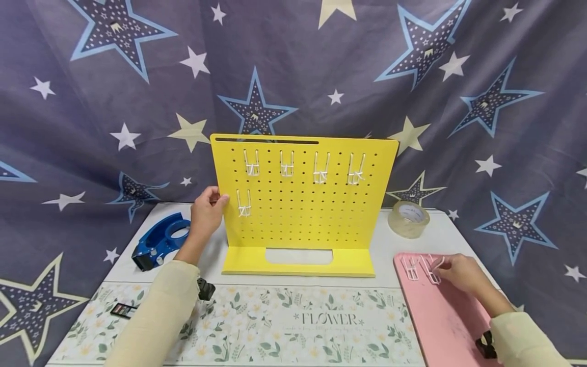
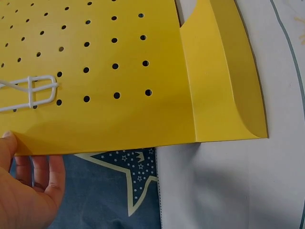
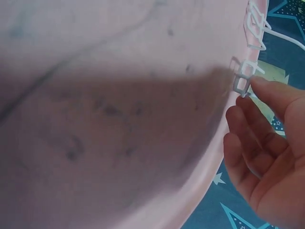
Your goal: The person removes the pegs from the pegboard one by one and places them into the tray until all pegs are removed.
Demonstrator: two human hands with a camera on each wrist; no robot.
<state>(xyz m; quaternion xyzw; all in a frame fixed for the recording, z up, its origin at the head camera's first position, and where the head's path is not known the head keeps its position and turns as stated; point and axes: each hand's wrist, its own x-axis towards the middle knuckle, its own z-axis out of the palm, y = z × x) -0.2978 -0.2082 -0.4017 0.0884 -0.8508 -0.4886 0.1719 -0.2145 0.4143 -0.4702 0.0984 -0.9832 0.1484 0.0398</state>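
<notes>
A yellow pegboard [image 1: 302, 219] stands upright on its own base in the middle of the table. Several white wire hooks [image 1: 251, 171] hang on it, in a row near the top, with one lower down at the left. My left hand [image 1: 207, 211] grips the board's left edge, thumb on the front and fingers behind. Over at the right, my right hand [image 1: 460, 272] pinches a white wire hook [image 3: 242, 85] between thumb and fingertips, at the far end of a pink board [image 1: 440, 316]. Another white hook [image 1: 411, 270] lies on the pink board, just left of the pinched one.
A blue tape dispenser [image 1: 158, 242] lies left of the pegboard. Behind the pink board sits a roll of clear tape [image 1: 408, 220]. A small black object [image 1: 123, 310] rests at the front left on the flower-patterned cloth [image 1: 257, 331]. A starry curtain [image 1: 293, 56] hangs behind the table.
</notes>
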